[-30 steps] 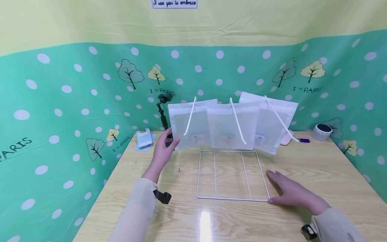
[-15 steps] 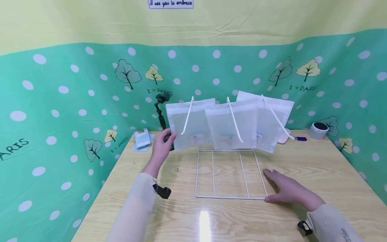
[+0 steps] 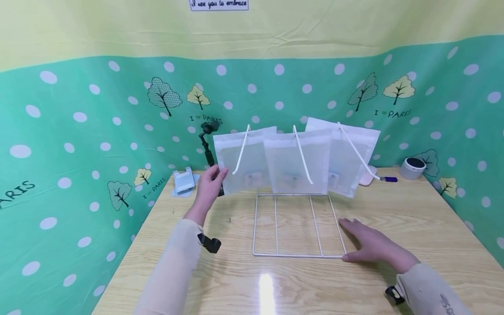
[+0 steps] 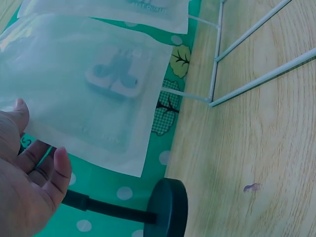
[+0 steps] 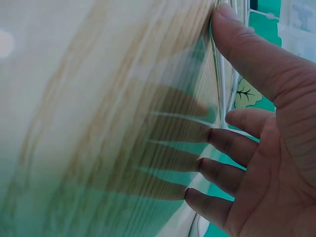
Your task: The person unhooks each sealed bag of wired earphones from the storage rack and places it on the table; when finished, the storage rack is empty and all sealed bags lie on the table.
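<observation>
Head view: a white wire rack (image 3: 287,255) rests its base flat on the table (image 3: 236,280), probably to bear hung weight steadily.
White prongs (image 3: 301,153): they jut above the rack's far rail, each passing near a bag's top, so the bags hang.
Left bag (image 3: 252,159): above the rack's far left corner, its translucent front dimly showing something squarish inside.
Middle bag (image 3: 285,162) and right bag (image 3: 344,166): above and beyond the far rail, overlapping, presumably because bags outspan the prong spacing.
Left hand (image 3: 206,190): left of the rack, thumb at the left bag's edge, fingers bent nearby, perhaps steadying it; whether they pinch cannot be told.
Right hand (image 3: 368,243): right of the rack, fingers spread apart, gripping nothing, thumb at the near corner, likely bracing the frame.
</observation>
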Demonstrator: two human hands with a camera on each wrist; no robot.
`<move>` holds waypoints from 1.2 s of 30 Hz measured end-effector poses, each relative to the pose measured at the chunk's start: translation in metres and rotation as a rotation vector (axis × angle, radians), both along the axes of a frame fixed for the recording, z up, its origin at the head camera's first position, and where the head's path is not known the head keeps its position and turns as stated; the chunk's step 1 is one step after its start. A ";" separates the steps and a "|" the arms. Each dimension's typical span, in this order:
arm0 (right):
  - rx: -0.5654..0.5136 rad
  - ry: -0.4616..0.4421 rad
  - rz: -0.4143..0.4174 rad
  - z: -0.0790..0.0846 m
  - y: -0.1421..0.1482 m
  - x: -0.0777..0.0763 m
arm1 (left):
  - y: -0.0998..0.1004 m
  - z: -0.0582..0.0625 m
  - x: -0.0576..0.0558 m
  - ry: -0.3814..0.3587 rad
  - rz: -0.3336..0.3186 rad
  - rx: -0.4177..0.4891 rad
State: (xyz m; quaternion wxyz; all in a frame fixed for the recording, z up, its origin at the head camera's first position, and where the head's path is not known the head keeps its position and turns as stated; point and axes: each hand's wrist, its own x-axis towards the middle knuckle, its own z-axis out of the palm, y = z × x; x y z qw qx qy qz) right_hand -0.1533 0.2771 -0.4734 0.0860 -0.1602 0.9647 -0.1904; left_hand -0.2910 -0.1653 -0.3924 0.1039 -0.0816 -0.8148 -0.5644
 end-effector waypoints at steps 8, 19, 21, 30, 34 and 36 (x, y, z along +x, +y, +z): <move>-0.006 -0.006 0.002 -0.001 0.000 -0.001 | -0.001 0.003 -0.001 -0.004 0.012 0.043; 0.006 -0.003 0.005 0.002 0.000 -0.002 | 0.002 0.002 -0.002 -0.093 -0.051 0.177; 0.004 0.000 0.006 0.002 -0.001 -0.002 | 0.003 0.002 -0.002 -0.107 -0.050 0.178; 0.003 -0.017 0.011 0.000 0.000 -0.003 | 0.006 -0.001 0.005 -0.093 -0.028 0.143; -0.001 -0.013 0.010 -0.002 0.001 -0.002 | 0.010 -0.001 0.011 -0.051 -0.007 0.148; -0.003 -0.009 0.008 -0.003 0.002 -0.001 | 0.011 -0.001 0.014 -0.038 0.000 0.148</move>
